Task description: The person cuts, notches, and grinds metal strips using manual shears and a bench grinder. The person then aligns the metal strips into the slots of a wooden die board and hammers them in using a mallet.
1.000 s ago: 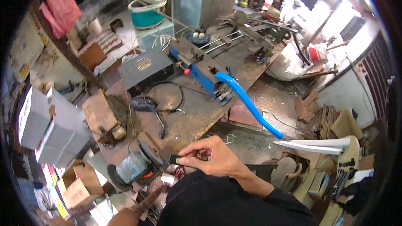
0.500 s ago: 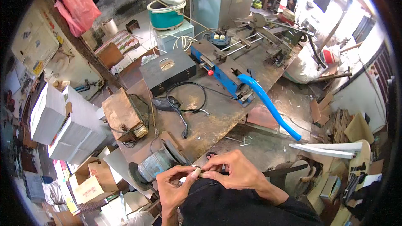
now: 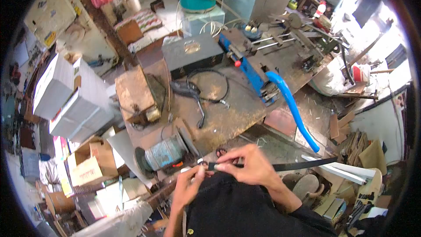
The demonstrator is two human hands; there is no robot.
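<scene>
A long flat black strip (image 3: 302,165) runs out to the right from my right hand (image 3: 249,165), which pinches it close to its left end. My left hand (image 3: 190,185) is closed beside that end, its thumb and fingertips pressed around something small that I cannot make out. The fingertips of both hands are nearly together, just above the black shirt. Left of them stands a bench grinder (image 3: 164,152) with a worn blue-grey body. The middle of the strip shows as a dark band beyond my right wrist.
The workbench (image 3: 232,125) carries a black toolbox (image 3: 193,55), a power tool with a coiled cord (image 3: 186,88), a wooden block (image 3: 135,94) and a blue machine with a blue curved handle (image 3: 291,105). Cardboard boxes (image 3: 94,162) lie at the left.
The view has shifted, so the bench sits further right and higher. My left hand has come up beside my right hand since the earliest frame. The black strip now shows stretched out to the right.
</scene>
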